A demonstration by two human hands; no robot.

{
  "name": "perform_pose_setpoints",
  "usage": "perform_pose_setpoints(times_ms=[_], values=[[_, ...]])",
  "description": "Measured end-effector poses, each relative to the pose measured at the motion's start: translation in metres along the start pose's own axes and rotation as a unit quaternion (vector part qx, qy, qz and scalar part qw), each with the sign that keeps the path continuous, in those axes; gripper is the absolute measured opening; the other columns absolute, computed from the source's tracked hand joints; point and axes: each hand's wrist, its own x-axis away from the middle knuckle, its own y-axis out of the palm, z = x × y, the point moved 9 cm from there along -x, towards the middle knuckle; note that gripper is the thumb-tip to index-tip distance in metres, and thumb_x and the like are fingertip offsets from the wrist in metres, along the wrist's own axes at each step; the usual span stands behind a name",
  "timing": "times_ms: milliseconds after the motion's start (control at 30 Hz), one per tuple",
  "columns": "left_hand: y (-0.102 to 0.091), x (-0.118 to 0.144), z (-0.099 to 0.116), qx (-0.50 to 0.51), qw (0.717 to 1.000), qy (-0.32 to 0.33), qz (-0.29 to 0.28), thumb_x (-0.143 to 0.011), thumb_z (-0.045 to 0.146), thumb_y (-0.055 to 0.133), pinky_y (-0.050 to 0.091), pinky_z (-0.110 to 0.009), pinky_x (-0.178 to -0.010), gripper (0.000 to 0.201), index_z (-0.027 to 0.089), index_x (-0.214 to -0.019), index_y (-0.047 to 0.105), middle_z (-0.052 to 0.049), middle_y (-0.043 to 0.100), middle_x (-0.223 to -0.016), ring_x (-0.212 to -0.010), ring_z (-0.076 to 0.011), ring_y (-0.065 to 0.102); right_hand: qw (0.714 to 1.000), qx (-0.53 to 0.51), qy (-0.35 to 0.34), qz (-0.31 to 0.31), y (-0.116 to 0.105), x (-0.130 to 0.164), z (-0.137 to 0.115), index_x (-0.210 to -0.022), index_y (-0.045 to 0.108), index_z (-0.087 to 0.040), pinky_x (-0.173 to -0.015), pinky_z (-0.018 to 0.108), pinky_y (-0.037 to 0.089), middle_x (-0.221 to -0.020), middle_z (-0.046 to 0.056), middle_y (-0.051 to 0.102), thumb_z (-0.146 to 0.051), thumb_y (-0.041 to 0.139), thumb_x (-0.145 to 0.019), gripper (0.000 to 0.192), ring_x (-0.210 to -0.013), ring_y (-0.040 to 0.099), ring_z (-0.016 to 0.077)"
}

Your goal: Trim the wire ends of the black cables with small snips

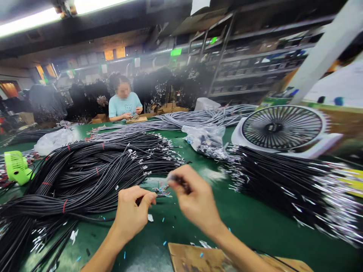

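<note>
My left hand (133, 207) is closed in a pinch at the middle of the table. From its fingertips a black cable's stripped end (162, 190) points right, with thin coloured wires fanned out. My right hand (194, 200) is raised just to the right, fingers curled and thumb pressed in. Something dark shows inside its fingers, with a pale spot at the tips, too blurred to name. The two hands are apart. Beyond my left hand lies a big heap of black cables (93, 166), tied with red bands, their silvery ends facing right.
A second black cable bundle (278, 185) lies right, below a round fan (283, 128). Behind are a plastic bag of small parts (207, 141) and grey cables (181, 119). Cardboard (195, 258) lies in front, a green fan (17, 166) left. A co-worker (124, 102) sits opposite.
</note>
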Motion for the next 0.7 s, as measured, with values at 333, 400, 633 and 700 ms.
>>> perform_pose_setpoints(times_ms=[333,400,633,700], values=[[-0.015,0.005,-0.011,0.062,0.992,-0.029,0.105,-0.076,0.023,0.057,0.032,-0.018,-0.038,0.025,0.016,-0.054,0.065,0.002,0.055,-0.045,-0.04,-0.0085,0.044,0.997,0.01,0.043,-0.069,0.013,0.008,-0.002,-0.06,0.051,-0.019,-0.045,0.023,0.033,-0.056,-0.002,0.044,-0.035,0.051,-0.081,0.026,-0.05,0.039,0.012],[-0.016,0.005,-0.01,0.062,0.992,-0.015,0.108,-0.077,0.023,0.057,0.032,-0.018,-0.038,0.024,0.016,-0.056,0.066,0.001,0.056,-0.046,-0.04,-0.0086,0.046,0.995,0.012,0.048,-0.083,0.016,0.009,-0.004,-0.056,0.048,-0.019,-0.045,0.023,0.032,-0.054,-0.003,0.041,-0.035,0.052,-0.08,0.028,-0.049,0.037,0.0117],[-0.014,0.006,-0.004,0.057,0.993,0.008,0.1,-0.077,0.023,0.058,0.035,-0.019,-0.039,0.021,0.017,-0.059,0.067,0.001,0.058,-0.048,-0.041,-0.0092,0.05,0.993,-0.013,0.041,-0.113,0.02,0.009,-0.013,-0.049,0.04,-0.02,-0.043,0.023,0.027,-0.05,-0.004,0.033,-0.036,0.052,-0.079,0.036,-0.047,0.032,0.0107],[-0.014,0.007,-0.003,0.054,0.993,0.011,0.102,-0.077,0.022,0.059,0.036,-0.019,-0.04,0.02,0.017,-0.059,0.067,0.001,0.059,-0.049,-0.041,-0.0092,0.05,0.991,-0.023,0.048,-0.12,0.021,0.01,-0.014,-0.051,0.047,-0.019,-0.042,0.023,0.026,-0.05,-0.004,0.036,-0.037,0.054,-0.078,0.033,-0.046,0.033,0.0104]])
